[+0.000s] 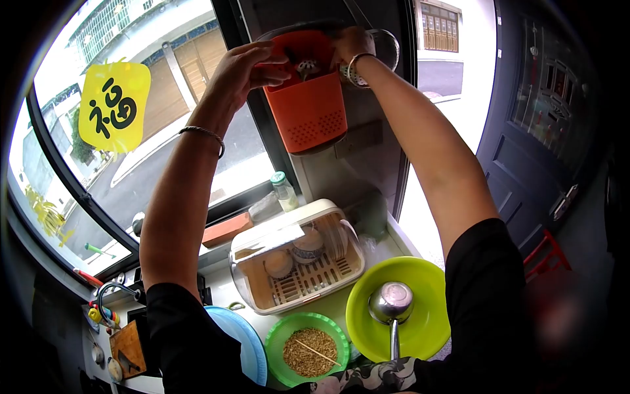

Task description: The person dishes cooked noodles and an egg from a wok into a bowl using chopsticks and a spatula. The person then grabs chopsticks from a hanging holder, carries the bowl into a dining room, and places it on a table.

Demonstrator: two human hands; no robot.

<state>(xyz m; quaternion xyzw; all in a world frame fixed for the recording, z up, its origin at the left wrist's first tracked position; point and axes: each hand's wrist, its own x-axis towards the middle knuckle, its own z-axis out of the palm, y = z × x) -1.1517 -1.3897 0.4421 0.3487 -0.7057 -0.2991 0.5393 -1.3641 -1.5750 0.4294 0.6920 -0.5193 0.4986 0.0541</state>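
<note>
An orange utensil holder [306,111] with a perforated lower front is up against the dark wall beside the window. A metal utensil head [306,67] shows inside its mouth. My left hand [248,71] is at the holder's left rim, its fingers spread and bent toward the opening. On the opposite side, my right hand [352,47] has its fingers curled at the right rim; their tips are partly hidden. Close behind my right wrist is a metal strainer [386,50], partly covered by the hand.
Below stands a cream dish rack [308,289] with bowls under a clear lid. In front are a green basin [274,341] of grain with a stick, a yellow-green basin [425,328] holding a metal ladle [392,302], and a blue basin [252,341]. A jar [284,192] stands by the window.
</note>
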